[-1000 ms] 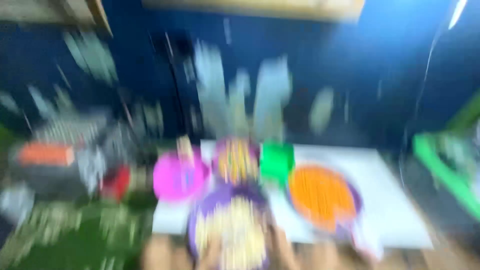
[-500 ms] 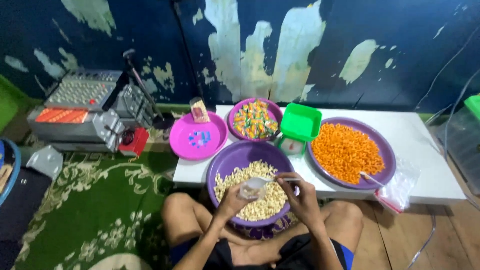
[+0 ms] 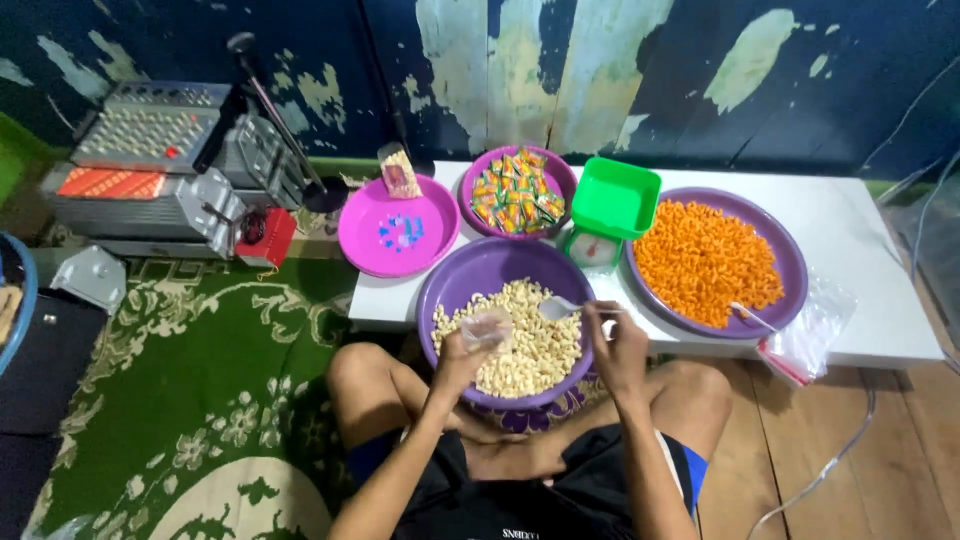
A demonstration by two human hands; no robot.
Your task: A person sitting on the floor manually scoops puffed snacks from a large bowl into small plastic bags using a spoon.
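My left hand (image 3: 462, 358) holds a small clear plastic bag (image 3: 487, 327) over a purple bowl (image 3: 470, 279) of pale puffed snacks (image 3: 520, 345). My right hand (image 3: 616, 345) grips a white plastic spoon (image 3: 558, 307), its scoop just right of the bag and above the snacks. The bowl rests on my lap against the front edge of a low white table (image 3: 850, 260).
On the table stand a pink plate (image 3: 397, 235) with small bits, a purple bowl of wrapped candies (image 3: 515, 200), a green scale tray (image 3: 615, 197) and a purple plate of orange snacks (image 3: 705, 262). Clear bags (image 3: 810, 335) lie at right. A metal sealing machine (image 3: 150, 170) sits on the green carpet at left.
The view has steadied from a heavy blur. The spoon has moved right, away from the bag's mouth, and both hands have shifted slightly up in the view.
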